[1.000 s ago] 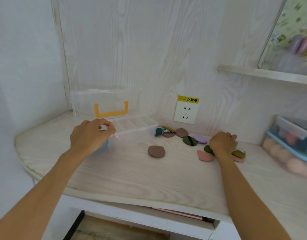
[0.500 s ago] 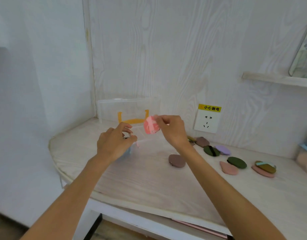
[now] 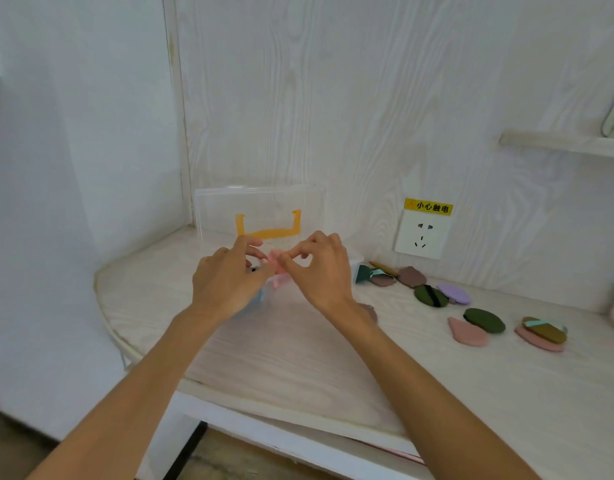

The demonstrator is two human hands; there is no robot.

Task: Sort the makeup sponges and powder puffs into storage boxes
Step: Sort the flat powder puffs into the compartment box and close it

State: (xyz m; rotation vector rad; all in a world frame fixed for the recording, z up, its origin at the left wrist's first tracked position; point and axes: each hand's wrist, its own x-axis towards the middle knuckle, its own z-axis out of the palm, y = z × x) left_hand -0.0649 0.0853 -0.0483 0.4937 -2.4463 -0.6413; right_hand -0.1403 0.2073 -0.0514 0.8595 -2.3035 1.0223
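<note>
Pale wood-grain counter [image 3: 298,358] against the wall, clear storage box [image 3: 260,216] at its back with lid raised and orange handle showing. Left hand [image 3: 225,282] and right hand [image 3: 319,271] meeting in front of the box, fingers of both pinched together on a pink powder puff [image 3: 277,265]. Green, mauve, lilac and pink loose puffs [image 3: 471,317] scattered right, near the wall socket [image 3: 422,237].

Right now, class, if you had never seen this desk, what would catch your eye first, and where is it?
First, the two hands meeting at the centre: the left hand and right hand pinch a small pink puff between them, in front of the clear storage box with its orange handle. Next, the loose puffs to the right, such as the dark green puff, below the wall socket.
</note>
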